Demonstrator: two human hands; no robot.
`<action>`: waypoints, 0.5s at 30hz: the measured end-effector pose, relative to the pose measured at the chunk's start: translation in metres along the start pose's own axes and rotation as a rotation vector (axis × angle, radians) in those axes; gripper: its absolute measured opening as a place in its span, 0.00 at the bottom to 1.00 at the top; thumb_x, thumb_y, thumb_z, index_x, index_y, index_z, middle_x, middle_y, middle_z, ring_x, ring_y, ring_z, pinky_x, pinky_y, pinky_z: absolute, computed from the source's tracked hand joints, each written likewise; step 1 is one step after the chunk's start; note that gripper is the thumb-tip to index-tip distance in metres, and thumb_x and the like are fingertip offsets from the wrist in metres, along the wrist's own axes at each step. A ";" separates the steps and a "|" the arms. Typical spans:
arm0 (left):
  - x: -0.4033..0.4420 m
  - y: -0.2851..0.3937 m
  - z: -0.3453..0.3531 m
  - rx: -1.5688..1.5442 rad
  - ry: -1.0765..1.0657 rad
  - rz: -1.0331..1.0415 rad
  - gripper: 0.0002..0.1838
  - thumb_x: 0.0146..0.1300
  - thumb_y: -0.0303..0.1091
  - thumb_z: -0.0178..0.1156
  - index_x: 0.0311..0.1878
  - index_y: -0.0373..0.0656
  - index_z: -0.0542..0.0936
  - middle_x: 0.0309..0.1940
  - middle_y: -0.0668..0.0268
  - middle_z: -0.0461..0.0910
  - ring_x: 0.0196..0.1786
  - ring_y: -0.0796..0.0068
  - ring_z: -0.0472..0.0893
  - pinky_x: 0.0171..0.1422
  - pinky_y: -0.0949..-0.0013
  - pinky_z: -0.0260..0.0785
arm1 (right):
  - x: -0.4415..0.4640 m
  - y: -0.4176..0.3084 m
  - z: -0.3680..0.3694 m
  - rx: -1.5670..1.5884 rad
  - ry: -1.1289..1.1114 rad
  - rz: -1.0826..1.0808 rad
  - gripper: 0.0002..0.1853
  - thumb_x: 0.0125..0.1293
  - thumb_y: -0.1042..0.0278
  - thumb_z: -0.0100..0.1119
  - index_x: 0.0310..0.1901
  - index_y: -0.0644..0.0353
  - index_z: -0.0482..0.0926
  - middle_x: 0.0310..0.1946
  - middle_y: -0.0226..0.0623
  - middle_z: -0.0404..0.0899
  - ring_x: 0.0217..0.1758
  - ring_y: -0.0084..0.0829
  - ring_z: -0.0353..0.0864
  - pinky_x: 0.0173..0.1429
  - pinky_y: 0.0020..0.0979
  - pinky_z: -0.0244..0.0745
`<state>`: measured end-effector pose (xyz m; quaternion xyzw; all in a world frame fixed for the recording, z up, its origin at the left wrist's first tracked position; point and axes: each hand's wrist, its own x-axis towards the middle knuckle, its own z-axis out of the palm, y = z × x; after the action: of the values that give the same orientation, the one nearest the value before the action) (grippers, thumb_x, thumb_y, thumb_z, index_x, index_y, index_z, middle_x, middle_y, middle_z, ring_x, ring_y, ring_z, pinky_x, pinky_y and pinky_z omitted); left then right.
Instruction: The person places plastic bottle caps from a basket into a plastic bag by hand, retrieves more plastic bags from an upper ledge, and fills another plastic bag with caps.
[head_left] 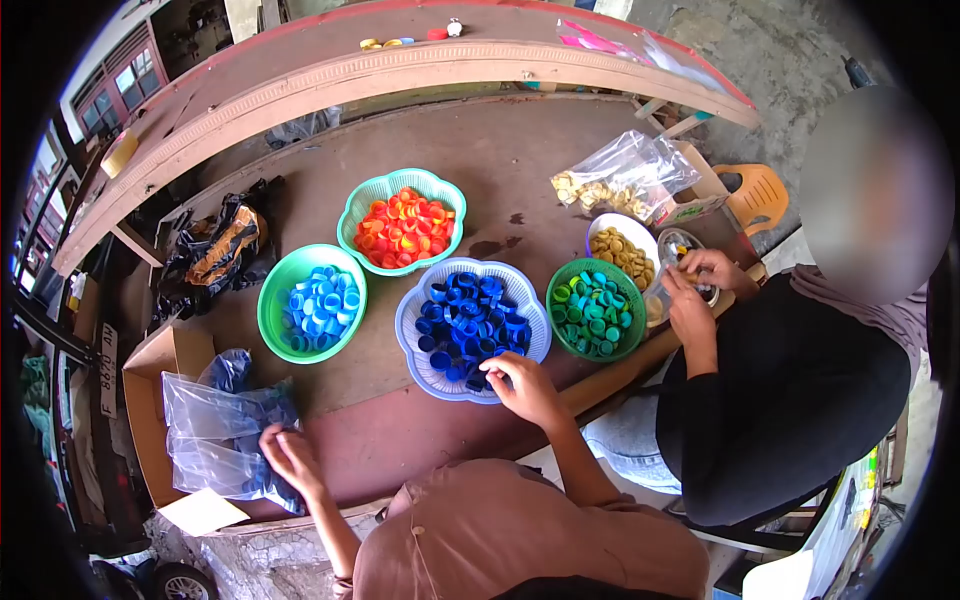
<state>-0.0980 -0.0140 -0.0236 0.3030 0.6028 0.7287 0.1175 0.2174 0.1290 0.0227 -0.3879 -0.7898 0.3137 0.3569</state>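
My right hand (522, 388) reaches over the near rim of a lavender scalloped basket (405, 345) heaped with dark blue bottle caps (470, 315). Its thumb and fingertips are pinched together at the caps; whatever is between them is too small to make out. At the left, my left hand (290, 460) is beside a clear plastic bag (205, 440) that holds more dark blue caps. Its fingers are loosely bent and apart, against or just over the bag's right side, with nothing visible in them. The bag lies partly in an open cardboard box (150, 400).
Around the lavender basket stand a green bowl (268, 320) of light blue caps, a mint basket (350, 210) of orange-red caps and a dark green basket (630, 345) of green caps. A person (800, 390) at the right handles things by a white bowl (622, 222). A raised shelf (400, 78) spans the back.
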 end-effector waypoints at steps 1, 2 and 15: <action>-0.008 -0.004 0.006 -0.074 -0.075 -0.060 0.06 0.68 0.34 0.46 0.44 0.43 0.68 0.20 0.78 0.58 0.20 0.90 0.54 0.23 0.84 0.46 | 0.001 -0.001 -0.001 0.000 -0.012 0.017 0.06 0.54 0.78 0.57 0.35 0.61 0.76 0.27 0.40 0.76 0.29 0.36 0.78 0.34 0.31 0.72; -0.017 0.003 0.014 -0.010 -0.092 -0.100 0.07 0.67 0.36 0.47 0.43 0.44 0.68 0.19 0.80 0.56 0.20 0.91 0.53 0.23 0.84 0.44 | 0.001 0.001 -0.003 -0.004 -0.006 0.018 0.06 0.54 0.78 0.57 0.35 0.61 0.76 0.27 0.40 0.76 0.29 0.36 0.78 0.34 0.31 0.72; -0.049 0.021 0.085 -0.058 -0.291 -0.134 0.15 0.55 0.31 0.58 0.43 0.41 0.65 0.17 0.78 0.51 0.21 0.88 0.52 0.26 0.80 0.44 | 0.200 0.042 -0.167 -0.118 0.765 -0.241 0.07 0.50 0.75 0.62 0.33 0.59 0.77 0.32 0.33 0.78 0.36 0.28 0.76 0.34 0.27 0.69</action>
<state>-0.0057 0.0233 -0.0110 0.3608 0.5771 0.6847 0.2606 0.2798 0.3541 0.1461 -0.4011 -0.6564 0.0568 0.6364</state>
